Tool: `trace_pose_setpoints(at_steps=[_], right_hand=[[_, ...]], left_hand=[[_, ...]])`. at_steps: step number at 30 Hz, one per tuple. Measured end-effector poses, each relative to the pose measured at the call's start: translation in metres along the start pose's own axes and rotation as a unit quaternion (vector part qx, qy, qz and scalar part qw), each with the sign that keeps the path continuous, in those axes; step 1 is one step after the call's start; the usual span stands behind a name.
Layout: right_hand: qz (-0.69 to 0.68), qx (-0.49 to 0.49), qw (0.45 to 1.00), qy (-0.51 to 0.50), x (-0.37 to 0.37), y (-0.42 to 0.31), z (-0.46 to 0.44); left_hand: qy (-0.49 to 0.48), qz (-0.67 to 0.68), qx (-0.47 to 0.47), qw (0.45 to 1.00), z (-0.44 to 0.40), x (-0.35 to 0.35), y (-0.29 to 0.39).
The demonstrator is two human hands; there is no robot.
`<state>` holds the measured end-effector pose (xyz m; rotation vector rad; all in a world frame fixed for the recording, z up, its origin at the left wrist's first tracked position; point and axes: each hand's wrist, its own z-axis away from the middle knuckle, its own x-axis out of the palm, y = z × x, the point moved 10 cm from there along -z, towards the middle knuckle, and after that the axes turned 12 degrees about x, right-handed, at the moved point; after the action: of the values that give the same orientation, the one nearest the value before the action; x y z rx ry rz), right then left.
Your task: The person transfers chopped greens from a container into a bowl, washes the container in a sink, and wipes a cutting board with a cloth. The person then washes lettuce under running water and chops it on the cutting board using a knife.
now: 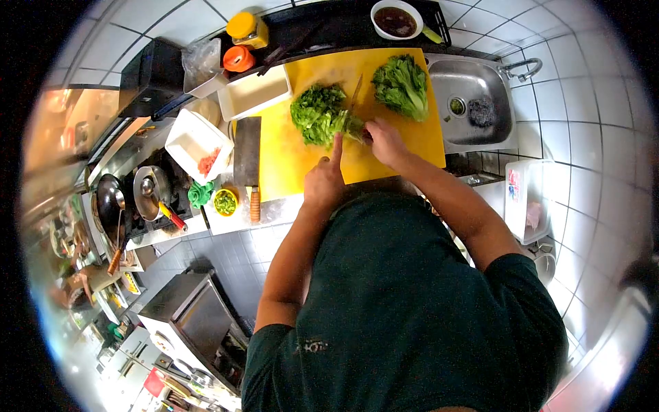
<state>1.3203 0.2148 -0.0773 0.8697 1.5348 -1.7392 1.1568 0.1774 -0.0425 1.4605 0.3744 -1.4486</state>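
Chopped leafy lettuce (318, 110) lies heaped on a yellow cutting board (288, 172). My left hand (326, 180) is at the near side of the heap, its index finger stretched out against the leaves and the other fingers partly curled. My right hand (386, 142) is closed at the heap's right end, by the paler stem pieces; its grip is hidden from above. A thin dark strip (357, 89), perhaps a blade seen edge-on, shows just beyond the heap. Farther right on the board rests a whole lettuce head (401, 87).
A cleaver (247, 154) lies along the board's left edge. Left of it are white containers (255, 93), a bowl of chopped greens (225, 202) and pans (151, 192) on the stove. The sink (473, 103) adjoins the right side. A bowl of dark sauce (396, 20) stands behind.
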Motion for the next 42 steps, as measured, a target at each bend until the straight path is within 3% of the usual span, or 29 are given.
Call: trace_pose_setpoints(at_steps=[2,5,8,12,15,18,21,24,27,33,36,39,42], right_hand=[[-0.013,0.077,0.993,-0.088,-0.001,-0.001,-0.002],[-0.077,0.027,0.996,0.028,-0.011,-0.005,0.002],[-0.088,0.024,0.996,-0.008,-0.007,-0.012,-0.001],[-0.093,0.095,0.989,-0.058,0.011,0.002,0.0],[-0.097,0.01,0.995,0.007,-0.004,-0.014,-0.004],[-0.094,0.043,0.995,0.001,0.004,0.0,-0.006],[-0.058,0.052,0.994,0.083,0.0,0.017,-0.003],[0.033,0.062,0.996,0.053,-0.018,-0.008,0.002],[0.12,-0.052,0.989,0.073,-0.011,-0.018,0.009],[0.105,-0.098,0.985,-0.1,0.023,0.004,0.013],[0.036,-0.102,0.991,-0.083,0.009,-0.004,0.013],[0.119,-0.221,0.967,-0.052,0.01,-0.018,0.024],[0.111,-0.203,0.971,-0.057,0.009,-0.017,0.025]], left_hand=[[0.036,0.015,0.021,0.999,0.006,-0.016,0.011],[-0.048,0.007,0.001,0.999,0.001,0.01,0.007],[-0.017,0.014,-0.004,1.0,0.003,0.004,0.001],[0.055,0.02,0.047,0.997,0.012,-0.011,0.012],[-0.018,0.015,0.016,1.0,0.003,0.012,-0.002],[0.022,0.035,0.01,0.999,0.012,-0.003,-0.006],[0.045,0.031,0.014,0.998,0.016,-0.01,-0.007],[0.044,0.031,0.009,0.998,0.016,-0.012,-0.006],[0.033,0.011,0.007,0.999,0.016,-0.008,-0.007],[0.007,0.013,0.023,1.0,0.012,-0.004,0.001],[-0.052,0.002,0.004,0.999,0.007,0.009,-0.004],[0.02,0.037,0.041,0.998,0.017,-0.008,0.003],[-0.074,-0.009,0.024,0.997,0.011,0.01,0.003]])
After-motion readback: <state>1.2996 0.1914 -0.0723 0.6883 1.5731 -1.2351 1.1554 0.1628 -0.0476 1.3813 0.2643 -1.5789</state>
